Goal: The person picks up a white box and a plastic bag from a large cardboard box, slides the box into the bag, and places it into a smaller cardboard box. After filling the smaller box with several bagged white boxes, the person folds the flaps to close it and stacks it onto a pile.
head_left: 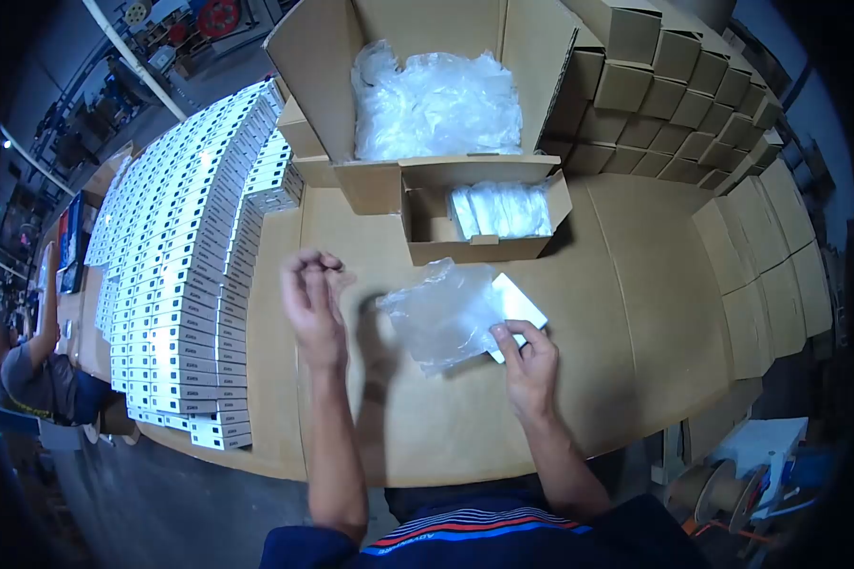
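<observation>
My right hand (527,360) pinches a small white box (519,308) at its lower right edge, thumb on top. A clear plastic bag (443,318) covers the left part of that box and spreads out to the left, crinkled, over the tabletop. My left hand (315,302) is raised to the left of the bag, apart from it, with fingers loosely bent and nothing visible in them. Just beyond the bag stands an open cardboard carton (474,251), its right part filled with a row of bagged white packs (503,211).
A large open carton (313,81) holds a heap of clear plastic bags (441,106). Tall stacks of white boxes (185,275) line the left side. Brown cartons (669,100) are piled at the back right. Another person (38,370) sits at the far left.
</observation>
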The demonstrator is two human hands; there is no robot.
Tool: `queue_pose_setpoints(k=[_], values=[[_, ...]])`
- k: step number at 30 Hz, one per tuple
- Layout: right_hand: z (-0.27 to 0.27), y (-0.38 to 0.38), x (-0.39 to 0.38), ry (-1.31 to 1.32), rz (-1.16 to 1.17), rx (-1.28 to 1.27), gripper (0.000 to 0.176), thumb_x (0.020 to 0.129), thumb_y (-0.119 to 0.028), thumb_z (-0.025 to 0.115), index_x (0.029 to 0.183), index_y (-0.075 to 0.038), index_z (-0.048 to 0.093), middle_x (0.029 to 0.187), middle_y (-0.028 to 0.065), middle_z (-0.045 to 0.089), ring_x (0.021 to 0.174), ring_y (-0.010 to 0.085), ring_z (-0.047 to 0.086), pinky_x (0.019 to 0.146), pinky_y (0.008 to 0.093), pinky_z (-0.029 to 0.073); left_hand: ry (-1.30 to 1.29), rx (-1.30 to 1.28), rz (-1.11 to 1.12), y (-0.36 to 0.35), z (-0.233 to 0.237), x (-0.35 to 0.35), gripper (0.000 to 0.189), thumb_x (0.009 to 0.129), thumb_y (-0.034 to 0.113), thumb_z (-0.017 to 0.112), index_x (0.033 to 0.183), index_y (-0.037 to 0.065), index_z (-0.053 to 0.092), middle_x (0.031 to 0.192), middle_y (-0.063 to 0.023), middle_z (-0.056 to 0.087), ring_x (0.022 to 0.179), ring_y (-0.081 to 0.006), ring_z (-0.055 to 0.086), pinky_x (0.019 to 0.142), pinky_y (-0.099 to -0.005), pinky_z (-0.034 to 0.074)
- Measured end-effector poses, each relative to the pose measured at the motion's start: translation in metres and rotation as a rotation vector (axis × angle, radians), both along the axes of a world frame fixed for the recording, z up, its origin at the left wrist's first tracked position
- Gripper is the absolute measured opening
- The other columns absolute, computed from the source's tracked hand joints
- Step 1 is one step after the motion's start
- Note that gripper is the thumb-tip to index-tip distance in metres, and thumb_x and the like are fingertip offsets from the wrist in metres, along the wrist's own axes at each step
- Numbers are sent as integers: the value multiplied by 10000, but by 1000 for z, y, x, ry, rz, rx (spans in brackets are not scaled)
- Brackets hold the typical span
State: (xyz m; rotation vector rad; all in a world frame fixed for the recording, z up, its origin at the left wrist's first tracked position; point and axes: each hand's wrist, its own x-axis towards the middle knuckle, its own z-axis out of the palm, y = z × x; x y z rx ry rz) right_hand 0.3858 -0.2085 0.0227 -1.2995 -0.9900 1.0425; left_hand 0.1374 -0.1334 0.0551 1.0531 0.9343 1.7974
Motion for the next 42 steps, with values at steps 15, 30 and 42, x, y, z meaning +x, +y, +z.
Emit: queue_pose_setpoints(k=[15,30,42], values=[[49,31,30,-70,-108,672,351,982,27,589,1329,32,538,1188,171,593,1067,221,608,944,321,495,411,-313,-273,-70,-20,52,569,784,2,880,1237,-23,536,1070,-66,650,953,-144,678,848,-294,578],[95,62,21,-404,695,558,514,708,-130,891,1196,-70,739,1211,173,610,1093,320,634,959,397,517,395,-268,-191,-72,-13,59,603,738,123,935,1209,-14,585,1068,-154,753,994,-193,728,864,-327,582],[57,57,8,-107,701,352,395,944,69,578,1315,-20,684,1263,171,571,1199,274,578,1072,344,438,138,-426,-413,-85,-28,34,400,1126,313,460,1343,9,601,896,33,640,709,-49,521,627,-220,431]])
